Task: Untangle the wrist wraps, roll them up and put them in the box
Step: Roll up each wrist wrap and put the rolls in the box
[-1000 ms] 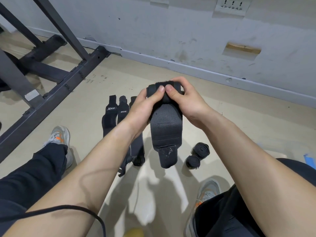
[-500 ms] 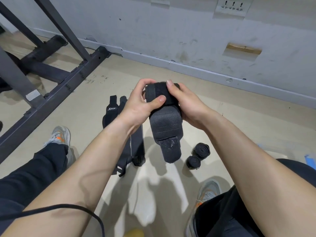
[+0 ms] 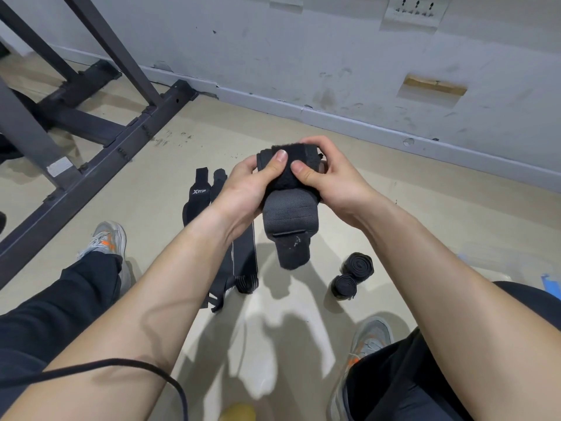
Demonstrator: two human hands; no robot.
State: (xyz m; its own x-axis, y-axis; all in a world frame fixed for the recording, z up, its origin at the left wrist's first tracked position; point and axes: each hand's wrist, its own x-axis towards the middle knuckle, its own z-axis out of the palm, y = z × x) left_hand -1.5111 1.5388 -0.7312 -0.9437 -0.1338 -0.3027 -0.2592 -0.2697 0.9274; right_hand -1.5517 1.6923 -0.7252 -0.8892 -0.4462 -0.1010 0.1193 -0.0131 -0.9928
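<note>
My left hand [image 3: 249, 189] and right hand [image 3: 331, 174] both grip one black wrist wrap [image 3: 288, 205], half rolled, its tail hanging above the floor [image 3: 394, 214]. Two rolled wraps [image 3: 352, 278] lie touching each other near my right shoe [image 3: 368, 338]. Flat wraps [image 3: 197, 199] lie partly hidden behind my left wrist; one reads "XTEP". A metal frame [image 3: 91, 165] stands to the left.

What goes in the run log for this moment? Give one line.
step: rolling | both hands grip wrist wrap | tail hanging | two rolls on floor
</note>
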